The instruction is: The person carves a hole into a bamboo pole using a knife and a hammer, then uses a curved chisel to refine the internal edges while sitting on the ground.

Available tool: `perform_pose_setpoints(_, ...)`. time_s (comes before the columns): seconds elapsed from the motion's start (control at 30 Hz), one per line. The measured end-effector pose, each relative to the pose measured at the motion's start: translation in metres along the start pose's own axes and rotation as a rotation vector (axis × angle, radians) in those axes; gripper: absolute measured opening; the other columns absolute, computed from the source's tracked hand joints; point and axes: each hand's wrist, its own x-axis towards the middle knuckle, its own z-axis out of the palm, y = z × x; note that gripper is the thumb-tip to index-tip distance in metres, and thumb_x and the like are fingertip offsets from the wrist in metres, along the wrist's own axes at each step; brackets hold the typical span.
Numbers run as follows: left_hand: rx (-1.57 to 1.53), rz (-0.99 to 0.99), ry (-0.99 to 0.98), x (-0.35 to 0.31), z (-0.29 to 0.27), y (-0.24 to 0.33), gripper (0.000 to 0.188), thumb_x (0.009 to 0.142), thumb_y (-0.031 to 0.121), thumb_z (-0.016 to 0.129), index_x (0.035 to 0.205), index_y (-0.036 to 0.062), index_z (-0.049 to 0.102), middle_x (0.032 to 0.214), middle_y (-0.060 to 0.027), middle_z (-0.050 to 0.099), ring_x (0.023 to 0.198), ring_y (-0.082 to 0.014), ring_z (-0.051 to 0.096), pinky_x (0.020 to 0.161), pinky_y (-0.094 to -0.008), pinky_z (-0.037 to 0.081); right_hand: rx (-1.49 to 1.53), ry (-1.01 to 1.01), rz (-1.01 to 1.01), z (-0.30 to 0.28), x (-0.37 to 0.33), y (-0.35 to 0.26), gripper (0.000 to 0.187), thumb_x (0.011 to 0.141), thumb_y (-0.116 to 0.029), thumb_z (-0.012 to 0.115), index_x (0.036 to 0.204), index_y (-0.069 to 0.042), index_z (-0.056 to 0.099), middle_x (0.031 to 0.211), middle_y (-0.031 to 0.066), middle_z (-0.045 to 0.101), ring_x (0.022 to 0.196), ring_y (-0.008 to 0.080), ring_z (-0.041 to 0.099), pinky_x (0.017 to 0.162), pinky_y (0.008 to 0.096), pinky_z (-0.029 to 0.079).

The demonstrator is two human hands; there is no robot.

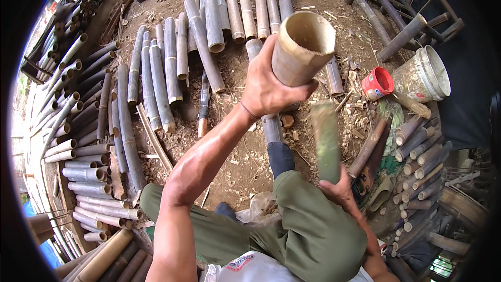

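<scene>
Left hand's wrapped round a bamboo tube, up above the dirt floor; right hand grips a blurry green slab. Looks mid-handling to me, next move calls for a steady tube.

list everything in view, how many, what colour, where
Bamboo tube: one, tan, raised, upper centre
Green piece: one, green, blurred, right of centre
Loose bamboo tubes: many, grey and brown, ahead on the ground
Left bamboo pile: many, grey to tan, left side
Right bamboo pile: many, grey and brown, right side
Tub: one, red, right
Bucket: one, whitish, beside the tub
Frame: one, dark brown, upper right
Wood chips: many, pale, scattered
Plastic bag: one, clear, lower centre
Trouser legs: two, olive, bottom centre
Left hand: one, bare, around the bamboo tube
Right hand: one, bare, gripping the green piece
</scene>
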Motion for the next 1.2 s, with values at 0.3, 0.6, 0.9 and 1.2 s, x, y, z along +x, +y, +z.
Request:
perform_pose_setpoints(0.3,0.023,0.055,-0.092,0.001,-0.002,0.002,0.100,0.061,0.036,0.089,0.139,0.0019,0.037,0.126,-0.0185,0.054,0.112,-0.0299,0.060,0.098,-0.0428,0.053,-0.141,0.160,-0.859,-0.072,-0.031,-0.308,0.081,0.073,-0.031,0.075,0.136,0.005,0.040,0.122,0.0212,0.057,0.092,0.0225,0.065,0.078,0.0344,0.056)
perform_pose_setpoints(0.6,-0.033,0.115,-0.081,-0.006,-0.008,-0.007,0.084,0.061,0.030,0.088,0.129,0.0025,0.047,0.116,-0.0157,0.062,0.107,-0.0262,0.064,0.093,-0.0385,0.053,-0.377,0.053,-0.585,-0.009,-0.033,-0.360,0.101,0.068,-0.037,0.078,0.147,0.004,0.029,0.133,0.0158,0.049,0.121,0.0239,0.051,0.105,0.0362,0.039)
perform_pose_setpoints(0.9,0.009,0.163,-0.107,-0.002,-0.005,-0.003,0.082,0.058,0.029,0.086,0.127,0.0010,0.051,0.108,-0.0187,0.067,0.101,-0.0287,0.067,0.091,-0.0385,0.053,-0.624,0.051,-0.560,-0.008,-0.030,-0.344,0.109,0.069,-0.045,0.077,0.149,0.007,0.024,0.135,0.0159,0.046,0.124,0.0228,0.046,0.106,0.0352,0.036)
perform_pose_setpoints(1.2,-0.004,0.189,-0.125,0.002,-0.014,-0.010,0.078,0.058,0.028,0.084,0.124,0.0038,0.050,0.104,-0.0200,0.066,0.098,-0.0337,0.067,0.086,-0.0414,0.055,-0.279,0.152,-0.572,-0.009,-0.029,-0.320,0.093,0.071,-0.053,0.072,0.135,0.006,0.038,0.112,0.0193,0.054,0.080,0.0215,0.061,0.069,0.0338,0.052)
